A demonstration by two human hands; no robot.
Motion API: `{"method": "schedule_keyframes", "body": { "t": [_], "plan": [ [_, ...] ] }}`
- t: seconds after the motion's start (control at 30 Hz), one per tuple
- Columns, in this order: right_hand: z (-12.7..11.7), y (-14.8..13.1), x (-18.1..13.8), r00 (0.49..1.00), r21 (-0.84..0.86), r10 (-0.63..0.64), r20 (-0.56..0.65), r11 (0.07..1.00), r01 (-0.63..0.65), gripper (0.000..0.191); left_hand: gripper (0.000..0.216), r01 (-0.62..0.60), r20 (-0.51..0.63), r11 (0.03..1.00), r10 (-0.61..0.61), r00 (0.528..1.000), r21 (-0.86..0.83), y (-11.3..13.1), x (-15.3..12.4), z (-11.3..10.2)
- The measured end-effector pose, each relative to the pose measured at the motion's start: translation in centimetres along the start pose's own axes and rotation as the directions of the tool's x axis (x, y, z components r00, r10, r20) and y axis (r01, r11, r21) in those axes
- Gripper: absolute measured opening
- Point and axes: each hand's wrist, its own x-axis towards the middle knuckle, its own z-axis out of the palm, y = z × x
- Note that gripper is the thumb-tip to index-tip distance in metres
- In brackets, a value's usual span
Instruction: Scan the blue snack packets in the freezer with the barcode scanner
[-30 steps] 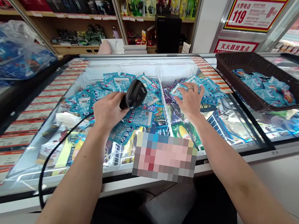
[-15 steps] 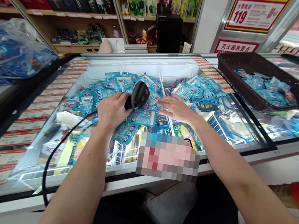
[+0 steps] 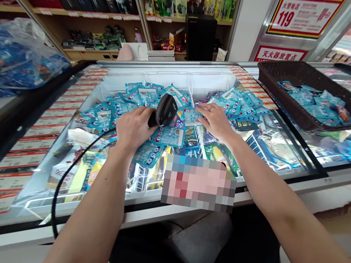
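My left hand (image 3: 134, 128) is closed round the handle of a black barcode scanner (image 3: 164, 110), whose head points down over a heap of blue snack packets (image 3: 140, 99) in the open chest freezer (image 3: 158, 73). Its black cable (image 3: 62, 184) trails down over the freezer's front edge. My right hand (image 3: 215, 120) lies over the wire divider (image 3: 199, 137), fingers on one blue packet (image 3: 192, 116) just right of the scanner head. A second heap of blue packets (image 3: 244, 107) lies behind that hand.
A dark wicker basket (image 3: 307, 77) with more blue packets sits on the glass lid at right. A clear plastic bag of blue packets (image 3: 10, 56) rests at left. Price labels (image 3: 18, 155) line the freezer's left rim. Shelves of goods stand behind.
My right hand left the right-hand heap and came toward the scanner, and now holds a blue packet beside its head. The scanner hand has barely shifted.
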Motion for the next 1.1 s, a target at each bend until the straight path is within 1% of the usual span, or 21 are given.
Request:
{"method": "schedule_keyframes", "body": {
  "t": [0.13, 0.37, 0.4, 0.5, 0.53, 0.57, 0.6, 0.7, 0.77, 0.83, 0.9, 0.97, 1.1],
  "plan": [
    [0.7, 0.6, 0.2, 0.997, 0.017, 0.051, 0.061, 0.999, -0.052, 0.042, 0.037, 0.001, 0.009, 1.000, 0.000, 1.000, -0.021, 0.0, 0.0, 0.0],
    [0.7, 0.3, 0.7, 0.992, 0.080, 0.106, 0.073, 0.991, -0.111, 0.054, 0.038, -0.003, -0.010, 1.000, 0.003, 1.000, 0.009, 0.0, 0.0, 0.3],
    [0.7, 0.3, 0.8, 0.991, 0.090, 0.122, 0.062, 0.988, -0.128, 0.060, 0.038, -0.002, -0.013, 1.000, 0.002, 1.000, 0.010, 0.0, 0.0, 0.3],
    [1.0, 0.4, 1.1, 0.978, 0.139, 0.209, 0.000, 0.968, -0.206, 0.086, 0.039, 0.002, -0.017, 1.000, -0.002, 1.000, 0.002, 0.0, 0.0, 0.4],
    [1.0, 0.6, 1.1, 0.970, 0.161, 0.240, -0.020, 0.959, -0.234, 0.089, 0.039, 0.002, -0.018, 1.000, -0.003, 1.000, -0.004, 0.0, 0.1, 0.4],
    [1.1, 0.8, 1.2, 0.962, 0.182, 0.271, -0.038, 0.948, -0.260, 0.088, 0.039, 0.003, -0.020, 1.000, -0.003, 1.000, -0.010, 0.0, 0.1, 0.4],
    [1.2, 1.0, 1.3, 0.952, 0.202, 0.300, -0.055, 0.937, -0.283, 0.083, 0.039, 0.003, -0.024, 1.000, -0.003, 1.000, -0.016, 0.0, 0.1, 0.4],
    [1.4, 2.0, 1.5, 0.920, 0.271, 0.377, -0.109, 0.901, -0.338, 0.057, 0.038, 0.000, -0.039, 1.000, -0.001, 0.999, -0.028, 0.0, 0.1, 0.4],
    [1.6, 2.7, 1.6, 0.890, 0.348, 0.435, -0.138, 0.862, -0.368, 0.046, 0.038, -0.007, -0.056, 1.000, 0.005, 0.998, -0.026, 0.0, 0.1, 0.4],
    [1.8, 3.2, 1.7, 0.865, 0.456, 0.483, -0.137, 0.806, -0.378, 0.040, 0.037, -0.019, -0.070, 1.000, 0.018, 0.997, -0.018, 0.1, 0.1, 0.4],
    [2.0, 3.6, 1.7, 0.848, 0.564, 0.517, -0.116, 0.737, -0.372, 0.039, 0.036, -0.038, -0.074, 0.999, 0.037, 0.997, -0.012, 0.2, 0.1, 0.3],
    [2.1, 3.7, 1.6, 0.838, 0.648, 0.535, -0.105, 0.676, -0.351, 0.044, 0.035, -0.063, -0.064, 0.998, 0.062, 0.996, -0.013, 0.2, 0.1, 0.1],
    [2.0, 3.5, 1.4, 0.830, 0.761, 0.549, -0.097, 0.579, -0.294, 0.054, 0.034, -0.114, -0.046, 0.993, 0.113, 0.993, -0.029, 0.3, 0.1, -0.1]
  ]
}}
